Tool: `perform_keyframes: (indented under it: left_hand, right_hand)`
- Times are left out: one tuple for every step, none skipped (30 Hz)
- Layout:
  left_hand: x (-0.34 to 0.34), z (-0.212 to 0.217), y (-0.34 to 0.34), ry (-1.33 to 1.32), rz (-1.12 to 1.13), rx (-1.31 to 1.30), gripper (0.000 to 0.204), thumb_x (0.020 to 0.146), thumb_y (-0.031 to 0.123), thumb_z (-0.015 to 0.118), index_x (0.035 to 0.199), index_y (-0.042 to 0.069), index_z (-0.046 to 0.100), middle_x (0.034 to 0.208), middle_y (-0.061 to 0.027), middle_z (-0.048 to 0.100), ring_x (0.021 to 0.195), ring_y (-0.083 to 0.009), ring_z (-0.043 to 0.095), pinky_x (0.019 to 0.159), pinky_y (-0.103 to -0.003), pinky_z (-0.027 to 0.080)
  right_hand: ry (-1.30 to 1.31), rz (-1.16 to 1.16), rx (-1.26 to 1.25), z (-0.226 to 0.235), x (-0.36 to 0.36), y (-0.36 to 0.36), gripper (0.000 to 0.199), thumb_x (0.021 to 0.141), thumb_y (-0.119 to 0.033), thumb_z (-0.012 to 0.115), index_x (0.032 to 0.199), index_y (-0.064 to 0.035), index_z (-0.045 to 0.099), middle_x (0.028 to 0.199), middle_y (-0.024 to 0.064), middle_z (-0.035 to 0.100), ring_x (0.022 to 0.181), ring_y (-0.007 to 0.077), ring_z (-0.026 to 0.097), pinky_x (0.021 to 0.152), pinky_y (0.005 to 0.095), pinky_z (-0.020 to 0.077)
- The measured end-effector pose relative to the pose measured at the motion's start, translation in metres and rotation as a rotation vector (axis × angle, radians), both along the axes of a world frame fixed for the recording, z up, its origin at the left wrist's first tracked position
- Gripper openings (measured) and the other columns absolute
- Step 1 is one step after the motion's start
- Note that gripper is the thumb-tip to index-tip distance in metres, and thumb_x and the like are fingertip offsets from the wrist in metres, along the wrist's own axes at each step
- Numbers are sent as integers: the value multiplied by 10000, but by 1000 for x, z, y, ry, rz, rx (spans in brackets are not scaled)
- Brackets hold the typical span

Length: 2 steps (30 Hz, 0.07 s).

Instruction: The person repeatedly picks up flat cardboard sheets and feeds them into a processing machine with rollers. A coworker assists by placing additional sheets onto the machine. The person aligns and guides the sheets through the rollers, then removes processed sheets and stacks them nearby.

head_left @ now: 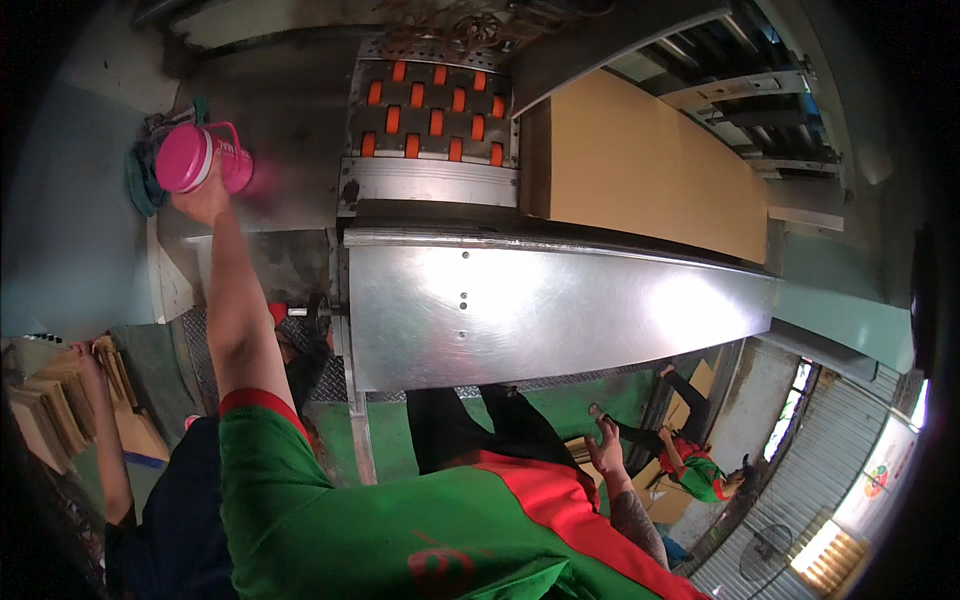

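My left arm stretches to the far left, where my left hand point(208, 196) is closed around a pink insulated jug point(181, 160) with a white band and a loop handle. The jug is over a dark metal surface point(290, 130), and a crumpled teal cloth point(147, 180) is beside it. Down by my right side, my right hand point(606, 448) hangs with its fingers apart and nothing in it.
A steel panel point(540, 310) stands before me. Behind it are orange rollers point(436, 122) and a brown cardboard stack point(640, 170). One person point(180, 510) is close on my left, near stacked cardboard point(50, 410); another person point(700, 470) is farther right.
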<state>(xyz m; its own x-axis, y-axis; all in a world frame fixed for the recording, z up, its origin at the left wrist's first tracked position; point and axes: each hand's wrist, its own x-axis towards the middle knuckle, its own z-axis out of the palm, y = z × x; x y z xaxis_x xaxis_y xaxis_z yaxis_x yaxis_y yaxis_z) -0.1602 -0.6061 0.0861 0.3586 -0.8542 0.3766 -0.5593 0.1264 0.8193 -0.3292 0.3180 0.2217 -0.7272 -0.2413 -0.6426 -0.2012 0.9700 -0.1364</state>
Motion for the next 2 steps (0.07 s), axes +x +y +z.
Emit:
perform_keyframes:
  left_hand:
    - [5, 5, 11, -10, -31, 21, 932, 548, 301, 1044, 1322, -28, 643, 1299, -190, 699, 1187, -343, 675, 1078, -453, 526]
    - [2, 11, 14, -4, -36, -11, 932, 548, 301, 1044, 1322, -28, 643, 1299, -190, 699, 1187, -343, 675, 1078, -453, 526]
  right_hand:
    - [-17, 10, -22, -6, -6, 1, 622, 917, -301, 708, 1442, -17, 536, 1530, 277, 444, 1409, 480, 446, 1161, 493, 416]
    - [-31, 23, -59, -12, -10, 4, 624, 917, -303, 708, 1444, -18, 534, 1535, 275, 441, 1408, 483, 446, 1164, 494, 412]
